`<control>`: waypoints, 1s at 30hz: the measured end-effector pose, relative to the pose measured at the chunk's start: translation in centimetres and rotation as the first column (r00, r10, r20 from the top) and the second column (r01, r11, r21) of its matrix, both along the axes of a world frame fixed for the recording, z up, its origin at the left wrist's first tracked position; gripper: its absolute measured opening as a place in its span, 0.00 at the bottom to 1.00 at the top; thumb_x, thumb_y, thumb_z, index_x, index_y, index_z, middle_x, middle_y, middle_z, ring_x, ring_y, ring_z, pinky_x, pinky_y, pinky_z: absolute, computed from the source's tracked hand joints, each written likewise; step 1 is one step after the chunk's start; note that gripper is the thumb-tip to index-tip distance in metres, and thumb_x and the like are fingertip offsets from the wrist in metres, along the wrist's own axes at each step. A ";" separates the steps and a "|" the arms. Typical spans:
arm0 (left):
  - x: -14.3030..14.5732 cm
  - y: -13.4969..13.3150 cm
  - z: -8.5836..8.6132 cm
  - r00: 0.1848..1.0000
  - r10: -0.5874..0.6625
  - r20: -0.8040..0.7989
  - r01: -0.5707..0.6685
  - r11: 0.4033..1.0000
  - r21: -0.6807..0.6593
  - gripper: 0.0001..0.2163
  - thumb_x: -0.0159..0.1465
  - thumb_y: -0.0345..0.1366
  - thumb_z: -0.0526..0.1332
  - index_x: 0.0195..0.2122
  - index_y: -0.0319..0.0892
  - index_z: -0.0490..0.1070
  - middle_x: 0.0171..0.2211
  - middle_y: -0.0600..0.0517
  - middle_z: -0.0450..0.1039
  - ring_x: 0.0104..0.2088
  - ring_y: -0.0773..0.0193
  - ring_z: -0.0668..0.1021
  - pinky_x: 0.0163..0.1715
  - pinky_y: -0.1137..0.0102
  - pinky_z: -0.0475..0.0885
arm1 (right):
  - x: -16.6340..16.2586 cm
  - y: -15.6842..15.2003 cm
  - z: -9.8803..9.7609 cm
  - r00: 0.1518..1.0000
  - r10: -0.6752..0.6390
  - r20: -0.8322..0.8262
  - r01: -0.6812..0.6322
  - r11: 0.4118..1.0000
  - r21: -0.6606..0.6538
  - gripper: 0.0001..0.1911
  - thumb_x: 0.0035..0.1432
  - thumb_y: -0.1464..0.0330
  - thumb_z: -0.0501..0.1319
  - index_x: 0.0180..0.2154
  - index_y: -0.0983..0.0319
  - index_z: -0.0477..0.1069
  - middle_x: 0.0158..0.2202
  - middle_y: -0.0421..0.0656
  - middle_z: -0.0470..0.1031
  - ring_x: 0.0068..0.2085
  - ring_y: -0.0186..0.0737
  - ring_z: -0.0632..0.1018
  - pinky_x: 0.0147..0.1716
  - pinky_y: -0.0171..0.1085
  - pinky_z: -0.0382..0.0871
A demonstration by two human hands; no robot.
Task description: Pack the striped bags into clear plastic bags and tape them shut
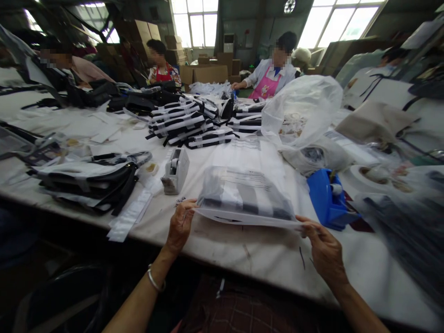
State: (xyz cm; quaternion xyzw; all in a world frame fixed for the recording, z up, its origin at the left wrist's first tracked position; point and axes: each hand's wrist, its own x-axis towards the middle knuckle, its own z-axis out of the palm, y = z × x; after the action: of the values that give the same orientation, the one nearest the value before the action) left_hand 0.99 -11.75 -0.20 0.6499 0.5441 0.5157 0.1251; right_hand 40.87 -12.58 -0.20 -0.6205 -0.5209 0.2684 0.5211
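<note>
A clear plastic bag (243, 194) with a folded black-and-white striped garment inside lies on the white table (263, 254) in front of me. My left hand (179, 226) pinches the bag's near left corner of the open flap. My right hand (324, 249) pinches the flap's near right corner. The flap is stretched flat between both hands, just above the table.
A grey tape dispenser (175, 171) stands left of the bag, a blue one (328, 199) to the right. Bagged dark garments (90, 178) lie at left, a striped stack (190, 127) further back, a big plastic sack (301, 111) at right. Other people work across the table.
</note>
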 end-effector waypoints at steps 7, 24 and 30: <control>2.0 2.4 -0.7 0.936 0.351 0.015 -0.341 0.917 -0.206 0.13 0.70 0.41 0.47 0.30 0.45 0.61 0.22 0.57 0.64 0.25 0.65 0.70 0.30 0.71 0.66 | -2.7 2.2 1.8 0.987 -0.064 -0.145 0.048 0.993 -0.111 0.22 0.57 0.49 0.60 0.35 0.63 0.75 0.33 0.47 0.79 0.22 0.33 0.68 0.18 0.32 0.60; 2.8 1.3 3.2 0.764 -0.069 -0.641 0.174 0.979 0.102 0.16 0.68 0.45 0.55 0.52 0.43 0.66 0.46 0.45 0.73 0.49 0.53 0.72 0.51 0.58 0.62 | -1.6 4.3 0.0 0.999 0.001 0.053 0.017 0.943 -0.332 0.24 0.55 0.46 0.55 0.27 0.61 0.71 0.17 0.39 0.71 0.22 0.38 0.70 0.22 0.35 0.63; 4.5 3.4 5.6 0.598 -0.253 -0.761 0.244 0.961 -0.129 0.11 0.62 0.44 0.65 0.37 0.43 0.68 0.37 0.49 0.72 0.42 0.54 0.71 0.46 0.59 0.64 | -1.2 4.4 -0.8 1.000 0.002 -0.009 -0.005 0.942 -0.336 0.24 0.56 0.47 0.57 0.27 0.61 0.72 0.18 0.39 0.70 0.22 0.37 0.70 0.21 0.34 0.63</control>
State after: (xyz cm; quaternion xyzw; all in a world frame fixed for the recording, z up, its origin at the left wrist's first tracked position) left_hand 5.45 -8.36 5.43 0.8757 0.4522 0.1632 -0.0449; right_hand 39.63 -8.15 -1.02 -0.6984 -0.4662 0.3568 0.4094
